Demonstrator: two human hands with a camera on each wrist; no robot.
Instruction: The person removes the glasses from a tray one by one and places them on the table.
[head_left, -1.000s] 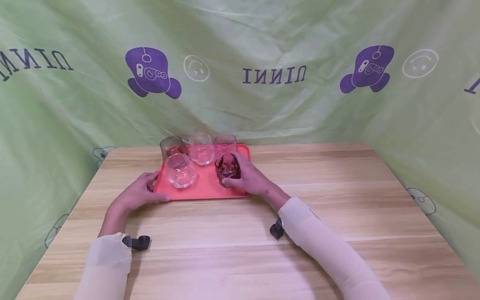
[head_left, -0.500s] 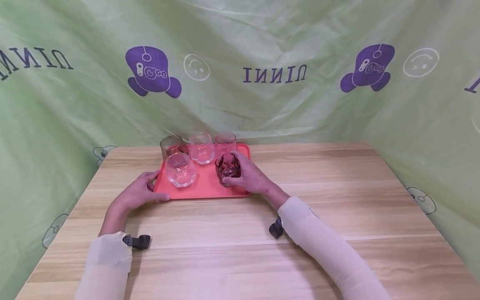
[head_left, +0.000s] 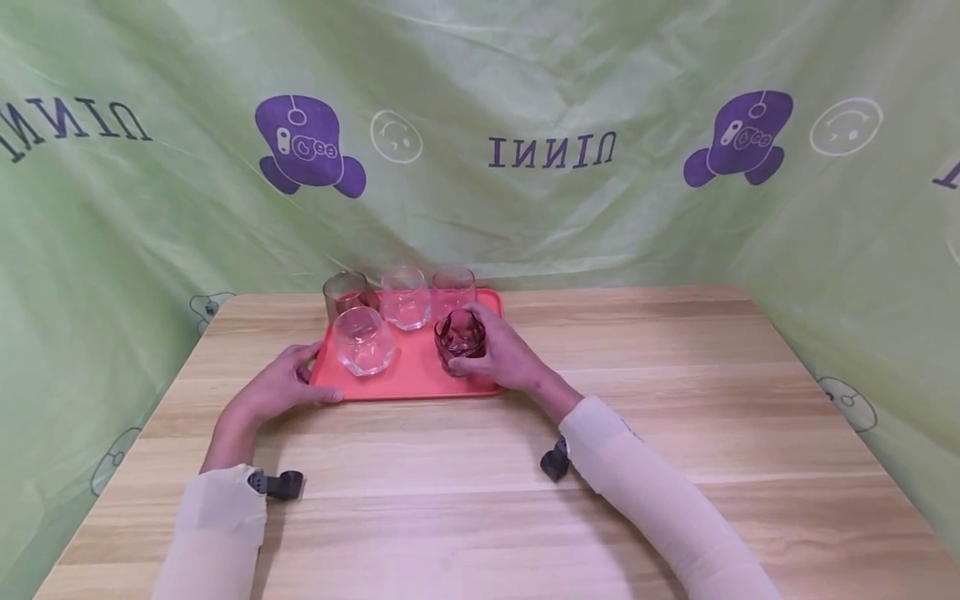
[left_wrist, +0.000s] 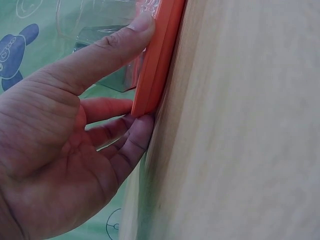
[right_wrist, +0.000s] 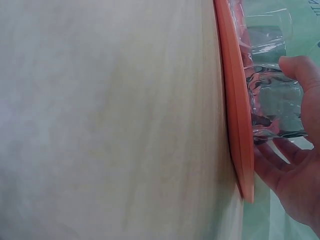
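A red tray point(head_left: 412, 382) lies at the far side of the table. My left hand point(head_left: 283, 383) grips its near left corner; in the left wrist view the thumb rests on the rim point(left_wrist: 159, 60) and the fingers touch the tray's edge. On the tray's right part stands a dark purplish drinking glass point(head_left: 459, 335), upright. My right hand point(head_left: 508, 354) holds this glass from the right, thumb on the near side and fingers on the far side. A clear glass point(head_left: 365, 354) stands at the tray's front left.
Along the tray's back are a brownish tinted glass point(head_left: 343, 292), another clear glass point(head_left: 407, 302) and a pinkish-looking glass point(head_left: 454, 287). The wooden table point(head_left: 660, 367) spreads to the right and in front. A green printed curtain point(head_left: 547, 217) hangs close behind.
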